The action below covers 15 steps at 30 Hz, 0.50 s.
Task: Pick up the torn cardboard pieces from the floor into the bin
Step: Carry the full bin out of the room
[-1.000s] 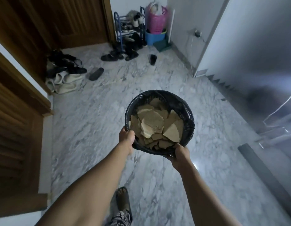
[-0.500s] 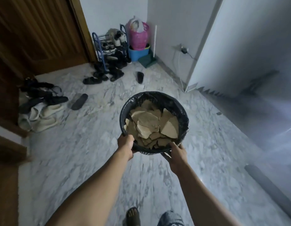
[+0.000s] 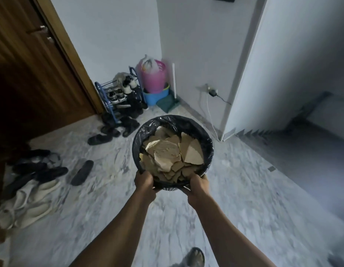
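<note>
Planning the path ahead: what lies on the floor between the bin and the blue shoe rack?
In the head view, dark sandals lie on the floor between bin and shoe rack.

A: Bin state?
B: Bin (image 3: 208, 143), black liner, held up over the marble floor (image 3: 244, 193). Left hand (image 3: 145, 182) grips the near rim on its left side, right hand (image 3: 199, 186) on its right.
A: Contents?
B: Torn cardboard pieces (image 3: 167, 152), heaped close to the rim.
A: Surroundings?
B: Shoe rack (image 3: 109, 97) in the far corner by the wooden door (image 3: 32, 78). Pink basket (image 3: 153, 78) standing in a blue bucket (image 3: 154, 97) just beside it. Loose slipper (image 3: 82, 172) on the floor, left of the bin.
</note>
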{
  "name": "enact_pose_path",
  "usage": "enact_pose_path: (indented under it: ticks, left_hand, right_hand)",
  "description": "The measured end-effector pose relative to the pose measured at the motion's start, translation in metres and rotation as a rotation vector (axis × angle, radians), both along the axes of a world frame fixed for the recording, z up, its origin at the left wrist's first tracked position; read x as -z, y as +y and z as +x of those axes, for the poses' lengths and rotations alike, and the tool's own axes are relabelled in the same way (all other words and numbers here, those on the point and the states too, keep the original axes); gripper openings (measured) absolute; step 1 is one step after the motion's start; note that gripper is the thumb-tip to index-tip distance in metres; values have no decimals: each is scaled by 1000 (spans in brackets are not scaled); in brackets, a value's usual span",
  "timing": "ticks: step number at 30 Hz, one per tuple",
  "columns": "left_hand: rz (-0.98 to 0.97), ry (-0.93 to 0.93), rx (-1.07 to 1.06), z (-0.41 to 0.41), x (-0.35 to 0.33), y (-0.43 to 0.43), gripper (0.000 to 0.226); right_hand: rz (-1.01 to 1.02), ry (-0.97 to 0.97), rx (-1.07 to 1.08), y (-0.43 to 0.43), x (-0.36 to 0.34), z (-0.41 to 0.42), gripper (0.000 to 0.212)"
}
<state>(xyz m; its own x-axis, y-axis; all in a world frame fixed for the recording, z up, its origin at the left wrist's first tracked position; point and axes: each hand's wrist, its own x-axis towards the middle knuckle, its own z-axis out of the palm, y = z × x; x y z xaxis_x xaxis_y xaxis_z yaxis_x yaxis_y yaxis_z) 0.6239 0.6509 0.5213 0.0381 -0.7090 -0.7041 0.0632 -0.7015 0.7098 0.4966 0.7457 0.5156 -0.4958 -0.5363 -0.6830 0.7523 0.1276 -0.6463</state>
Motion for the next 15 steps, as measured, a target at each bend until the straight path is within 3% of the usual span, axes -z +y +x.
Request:
enact_pose_path:
  ticks: [7, 15]
  left_hand:
    - [19, 49, 103, -95, -26, -141, 25]
    - [53, 172, 157, -222, 22, -310, 38]
  right_hand:
    - [19, -5, 52, -124, -18, -98, 41]
    - [51, 44, 197, -279, 10, -214, 32]
